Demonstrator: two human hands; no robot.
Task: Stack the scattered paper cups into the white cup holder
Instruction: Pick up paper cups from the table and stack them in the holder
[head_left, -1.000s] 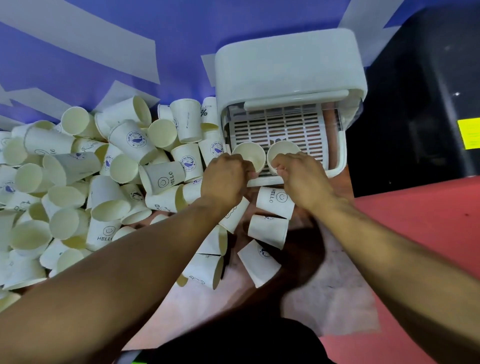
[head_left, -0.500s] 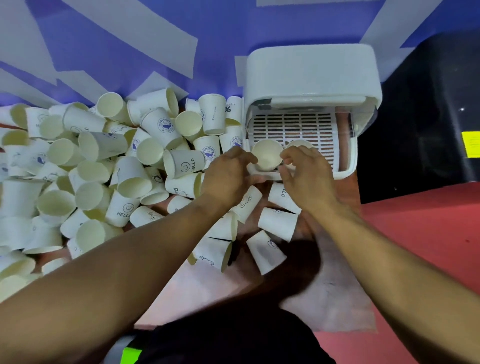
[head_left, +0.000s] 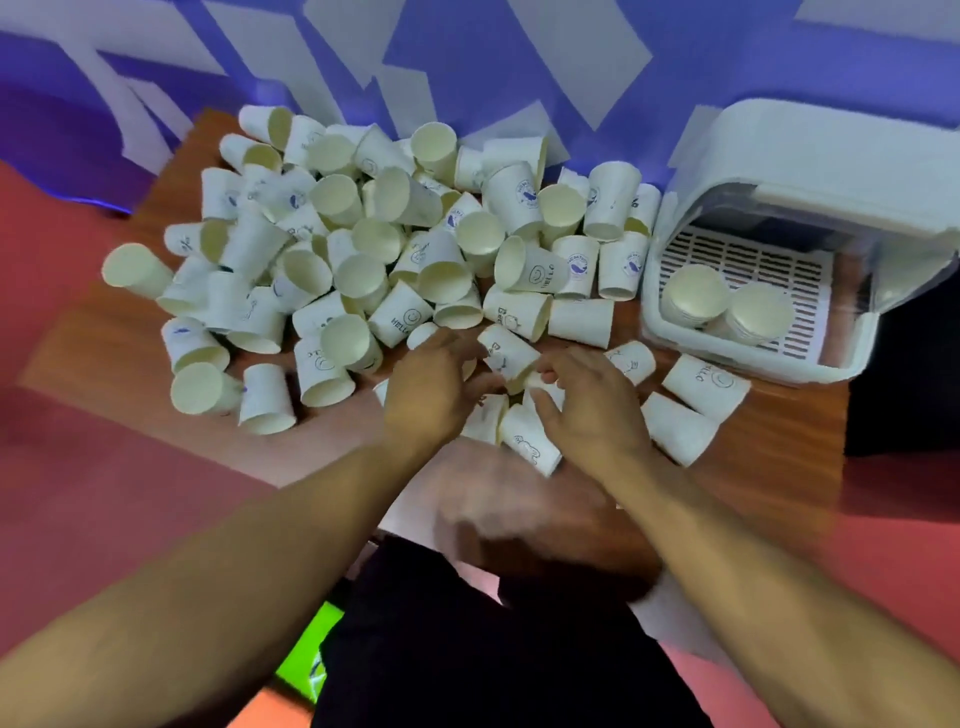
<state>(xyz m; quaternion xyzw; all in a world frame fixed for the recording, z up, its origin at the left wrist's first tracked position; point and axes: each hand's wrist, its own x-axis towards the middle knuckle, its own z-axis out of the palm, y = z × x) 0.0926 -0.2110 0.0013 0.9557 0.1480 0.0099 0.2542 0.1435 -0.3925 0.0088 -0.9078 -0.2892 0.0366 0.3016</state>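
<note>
left hand (head_left: 431, 387) reaches a tilted cup (head_left: 506, 353), grip too blurred to tell; right hand (head_left: 592, 410) spread, holding nothing. two short stacks (head_left: 696, 296) stand in the white cup holder (head_left: 810, 156) at right; dozens of paper cups (head_left: 530, 270) are left scattered.

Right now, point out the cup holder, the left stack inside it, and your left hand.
cup holder (head_left: 831, 166), head view, lid top
left stack (head_left: 693, 293), head view, top cup's mouth
left hand (head_left: 431, 397), head view, back of hand
</note>
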